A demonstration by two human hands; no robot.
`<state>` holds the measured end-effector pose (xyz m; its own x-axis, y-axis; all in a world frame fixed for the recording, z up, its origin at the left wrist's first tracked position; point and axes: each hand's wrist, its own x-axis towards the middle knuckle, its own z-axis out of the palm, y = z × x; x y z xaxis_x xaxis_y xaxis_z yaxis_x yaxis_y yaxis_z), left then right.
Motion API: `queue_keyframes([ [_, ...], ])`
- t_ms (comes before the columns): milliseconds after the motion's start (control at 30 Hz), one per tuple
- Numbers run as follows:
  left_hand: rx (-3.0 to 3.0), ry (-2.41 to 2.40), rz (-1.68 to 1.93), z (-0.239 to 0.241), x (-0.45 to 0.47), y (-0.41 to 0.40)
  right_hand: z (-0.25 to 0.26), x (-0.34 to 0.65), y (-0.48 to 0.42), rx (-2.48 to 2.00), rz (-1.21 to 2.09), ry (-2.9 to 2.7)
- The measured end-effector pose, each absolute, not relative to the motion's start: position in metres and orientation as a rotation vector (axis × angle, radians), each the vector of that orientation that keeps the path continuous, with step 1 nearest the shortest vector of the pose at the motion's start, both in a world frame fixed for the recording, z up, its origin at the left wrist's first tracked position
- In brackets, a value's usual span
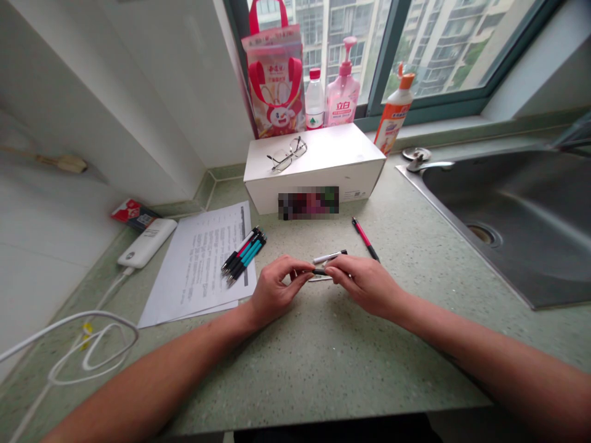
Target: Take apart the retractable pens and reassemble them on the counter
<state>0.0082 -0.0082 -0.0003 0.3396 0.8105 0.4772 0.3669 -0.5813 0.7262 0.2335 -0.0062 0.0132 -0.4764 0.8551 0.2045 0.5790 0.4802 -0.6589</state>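
Both my hands meet over the middle of the green speckled counter (323, 357). My left hand (273, 290) and my right hand (364, 282) are closed, each pinching an end of a small black pen (318, 271) held between them. A white pen (329, 256) lies just behind the fingers. A red and black pen (365, 239) lies to the right of it. Several pens (244, 255), black, teal and red, lie in a bunch on printed paper sheets (198, 264) to the left.
A white box (318, 161) with glasses (287, 154) on it stands behind. Bottles, a red bag (275, 80) and a window are at the back. A steel sink (512, 209) lies right. A power bank (148, 242) with white cable (87, 344) lies left.
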Motion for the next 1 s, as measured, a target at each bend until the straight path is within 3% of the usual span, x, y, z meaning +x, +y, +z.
queue_keyframes([
  [600, 2.203, 1.012, 1.14, 0.0, 0.0073, -0.0067, 0.0135, 0.2354, -0.0035, -1.251, 0.639, -2.219],
  [767, 2.543, 0.802, 0.932, 0.0018, 0.0116, -0.0079, 0.0147, 0.2418, 0.0014, -1.345, 0.524, -2.186],
  [1000, 2.599, 0.966, 0.782, 0.0005, 0.0121, -0.0079, 0.0095, 0.2405, -0.0004, -1.359, 0.451, -2.476],
])
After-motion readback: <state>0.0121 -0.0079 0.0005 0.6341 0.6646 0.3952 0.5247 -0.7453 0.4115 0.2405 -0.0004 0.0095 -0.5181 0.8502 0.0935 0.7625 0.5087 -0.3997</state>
